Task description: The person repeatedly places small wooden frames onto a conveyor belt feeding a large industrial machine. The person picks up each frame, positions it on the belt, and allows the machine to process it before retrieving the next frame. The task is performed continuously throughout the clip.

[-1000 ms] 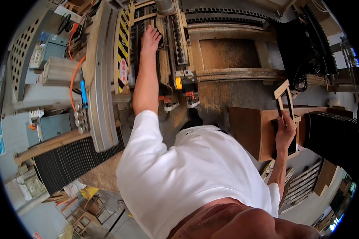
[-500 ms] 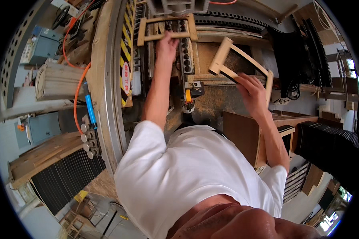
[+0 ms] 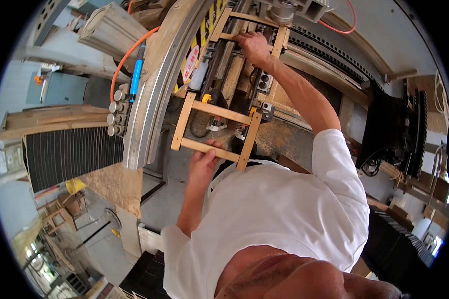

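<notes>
A pale wooden frame (image 3: 249,141) hangs in front of my waist. My left hand (image 3: 202,164) is closed on its near bar, thumb and fingers pinching the wood, and the frame is held over the machine's near end. Farther off, a second wooden frame (image 3: 280,41) of similar shape lies across the machine bed (image 3: 233,75), under a grey metal machine head (image 3: 283,14). My right hand (image 3: 255,49) grips this frame's near bar, with the fingertips partly hidden behind the wood.
On the left runs a long metal-edged beam (image 3: 152,94) with a yellow-black striped strip. A blue cylinder (image 3: 136,74) and an orange hose (image 3: 118,72) are beside it. Black cable chains (image 3: 329,59) lie at the far right. Sawdust covers the boards near the bed.
My left hand has drawn back from the machine to my waist with a frame in it. My right hand has moved forward and left, to the frame on the bed. My view has turned.
</notes>
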A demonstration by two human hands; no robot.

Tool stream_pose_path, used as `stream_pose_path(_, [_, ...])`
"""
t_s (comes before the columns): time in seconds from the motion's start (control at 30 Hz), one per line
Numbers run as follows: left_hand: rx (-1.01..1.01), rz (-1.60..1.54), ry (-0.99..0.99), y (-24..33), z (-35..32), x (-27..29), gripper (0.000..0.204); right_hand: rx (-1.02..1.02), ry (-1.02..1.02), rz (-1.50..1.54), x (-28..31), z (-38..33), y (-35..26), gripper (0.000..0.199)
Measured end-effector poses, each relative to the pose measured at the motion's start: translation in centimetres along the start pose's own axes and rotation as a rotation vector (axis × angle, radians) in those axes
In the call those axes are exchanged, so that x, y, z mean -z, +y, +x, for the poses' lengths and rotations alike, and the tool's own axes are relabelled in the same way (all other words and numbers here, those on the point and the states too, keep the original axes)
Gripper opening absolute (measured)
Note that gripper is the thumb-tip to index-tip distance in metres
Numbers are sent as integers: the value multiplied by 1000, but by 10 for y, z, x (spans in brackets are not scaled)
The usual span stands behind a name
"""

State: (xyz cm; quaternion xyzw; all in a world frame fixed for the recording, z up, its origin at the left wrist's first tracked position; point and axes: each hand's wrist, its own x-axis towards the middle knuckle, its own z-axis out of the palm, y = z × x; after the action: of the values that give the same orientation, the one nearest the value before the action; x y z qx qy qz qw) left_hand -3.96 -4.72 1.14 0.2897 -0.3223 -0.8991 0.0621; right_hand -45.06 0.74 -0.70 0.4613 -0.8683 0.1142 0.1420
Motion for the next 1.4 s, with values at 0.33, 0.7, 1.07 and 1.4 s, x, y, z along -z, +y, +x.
stream_pose_path(0.33, [-169,-168,303,-52,-53,55,32,52,-26,-261,-12,70,48,29])
stream_pose_path(0.7, [-281,-260,573,-86,-45,112,34,56,262,-145,-56,108,101,34])
stream_pose_path(1.07, [-286,-122,770,-84,-42,117,44,83,73,-209,-47,109,104,32])
stream_pose_path(1.4, [-588,335,755,-15,-103,97,47,63,-62,-290,-41,115,119,22])
